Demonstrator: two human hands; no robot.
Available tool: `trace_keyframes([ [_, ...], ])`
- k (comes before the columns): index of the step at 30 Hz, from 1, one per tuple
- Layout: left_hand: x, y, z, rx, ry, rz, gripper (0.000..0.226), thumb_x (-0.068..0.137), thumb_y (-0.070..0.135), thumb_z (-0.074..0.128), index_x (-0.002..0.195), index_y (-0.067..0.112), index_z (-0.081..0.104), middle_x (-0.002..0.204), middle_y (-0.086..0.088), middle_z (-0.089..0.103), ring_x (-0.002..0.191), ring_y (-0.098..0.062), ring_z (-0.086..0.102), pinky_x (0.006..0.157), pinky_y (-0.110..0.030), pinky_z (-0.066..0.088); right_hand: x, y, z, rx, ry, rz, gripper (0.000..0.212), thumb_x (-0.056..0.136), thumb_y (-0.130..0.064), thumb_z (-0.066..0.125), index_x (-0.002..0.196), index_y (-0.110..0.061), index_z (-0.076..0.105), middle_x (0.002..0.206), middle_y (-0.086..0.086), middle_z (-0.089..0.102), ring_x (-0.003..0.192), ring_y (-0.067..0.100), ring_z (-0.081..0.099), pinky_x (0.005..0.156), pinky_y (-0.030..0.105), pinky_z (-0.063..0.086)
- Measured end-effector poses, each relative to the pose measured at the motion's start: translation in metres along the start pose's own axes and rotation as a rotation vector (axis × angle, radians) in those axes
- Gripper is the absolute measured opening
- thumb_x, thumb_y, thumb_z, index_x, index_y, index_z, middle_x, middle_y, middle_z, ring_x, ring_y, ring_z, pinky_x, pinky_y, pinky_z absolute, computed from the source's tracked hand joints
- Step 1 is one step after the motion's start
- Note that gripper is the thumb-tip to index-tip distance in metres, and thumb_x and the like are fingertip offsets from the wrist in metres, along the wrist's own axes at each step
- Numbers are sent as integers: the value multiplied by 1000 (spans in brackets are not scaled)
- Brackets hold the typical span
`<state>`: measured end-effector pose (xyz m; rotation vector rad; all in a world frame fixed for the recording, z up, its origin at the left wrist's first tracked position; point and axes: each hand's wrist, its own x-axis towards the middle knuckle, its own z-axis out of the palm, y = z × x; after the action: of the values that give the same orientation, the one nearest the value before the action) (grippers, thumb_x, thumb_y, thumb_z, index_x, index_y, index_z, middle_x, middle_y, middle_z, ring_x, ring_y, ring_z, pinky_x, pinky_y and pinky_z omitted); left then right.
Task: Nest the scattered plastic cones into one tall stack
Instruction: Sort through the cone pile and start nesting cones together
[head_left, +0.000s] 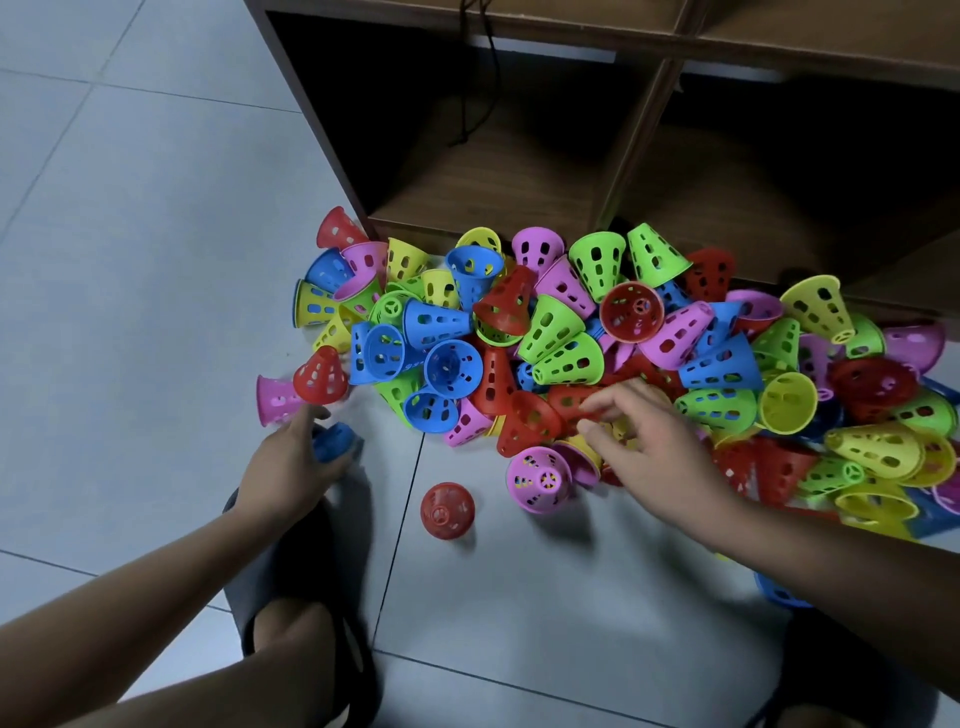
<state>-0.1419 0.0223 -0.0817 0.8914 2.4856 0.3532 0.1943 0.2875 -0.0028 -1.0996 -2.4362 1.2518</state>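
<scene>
Mostly unsorted: cones (550, 327) lie heaped on the floor (156, 234) against the foot of a wooden shelf (519, 176), tips pointing every way. No stack in sight yet. A lone red cone (447, 510) stands apart, nearer the person. Left hand (293, 462) curls round a blue cone (335, 441) by the heap's left edge. Right hand (654, 447) hovers over the middle, thumb and forefinger parted beside a half-buried red cone (569, 402); nothing pinched, as far as I can tell. Judgement: thin perforated plastic, light, fairly stiff, smooth, likely to skid on tile. Best taken by the narrow top or across the wide rim, then lowered mouth-down over the next.
</scene>
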Motion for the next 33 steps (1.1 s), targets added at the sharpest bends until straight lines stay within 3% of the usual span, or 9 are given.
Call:
trace_keyframes([
  [4, -11, 33, -5, -112, -32, 96, 55, 82, 34, 87, 128, 35, 55, 118, 7, 74, 97, -19, 72, 87, -42, 61, 11, 20, -6, -282, 2, -36, 37, 94, -30, 77, 127, -24, 61, 128, -10, 48, 111, 9, 54, 91, 31, 49],
  [7, -20, 65, -9, -214, -70, 181, 55, 82, 35, 89, 125, 40, 56, 114, 16, 70, 105, -7, 70, 86, -42, 63, 17, 33, -6, -372, -66, -51, 46, 95, -37, 74, 137, -24, 57, 132, -10, 46, 106, 14, 61, 88, 38, 57],
  [11, -34, 116, -20, -330, -86, 303, 54, 82, 37, 91, 124, 42, 56, 118, 26, 67, 111, 3, 65, 93, -19, 54, 22, 40, -5, -334, -78, -57, 35, 96, -31, 73, 129, -26, 60, 119, -11, 52, 90, 15, 64, 78, 45, 59],
  [13, -41, 139, -26, -375, -103, 370, 55, 83, 38, 91, 127, 37, 59, 119, 27, 67, 113, 4, 65, 94, -14, 50, 24, 42, -7, -305, -58, -60, 29, 95, -25, 75, 122, -23, 65, 110, -11, 53, 86, 12, 61, 77, 43, 58],
  [19, -53, 193, -38, -487, -171, 629, 50, 87, 34, 89, 128, 22, 63, 122, 17, 68, 117, -12, 69, 99, -33, 57, 23, 35, -20, -206, 30, -67, 19, 94, -22, 78, 112, -21, 70, 99, -11, 54, 83, 0, 59, 75, 21, 53],
  [22, -56, 208, -29, -438, -199, 722, 50, 89, 39, 87, 130, 22, 62, 126, 16, 68, 118, -11, 68, 96, -38, 58, 20, 27, -33, -160, 66, -56, 19, 94, -21, 78, 111, -21, 71, 99, -7, 57, 82, 5, 61, 74, 23, 54],
  [27, -57, 206, -2, -329, -232, 750, 51, 89, 48, 84, 129, 28, 59, 126, 23, 64, 111, 3, 63, 93, -24, 53, 9, 10, -52, -105, 105, -2, 22, 92, -24, 79, 113, -23, 72, 96, -11, 60, 86, 7, 61, 74, 25, 55],
  [33, -50, 182, 13, -260, -269, 761, 55, 89, 55, 82, 133, 30, 62, 129, 22, 67, 113, -1, 64, 94, -25, 53, -8, -18, -72, 83, 149, 34, 26, 92, -21, 81, 115, -25, 71, 96, -11, 69, 89, 10, 68, 80, 27, 58],
])
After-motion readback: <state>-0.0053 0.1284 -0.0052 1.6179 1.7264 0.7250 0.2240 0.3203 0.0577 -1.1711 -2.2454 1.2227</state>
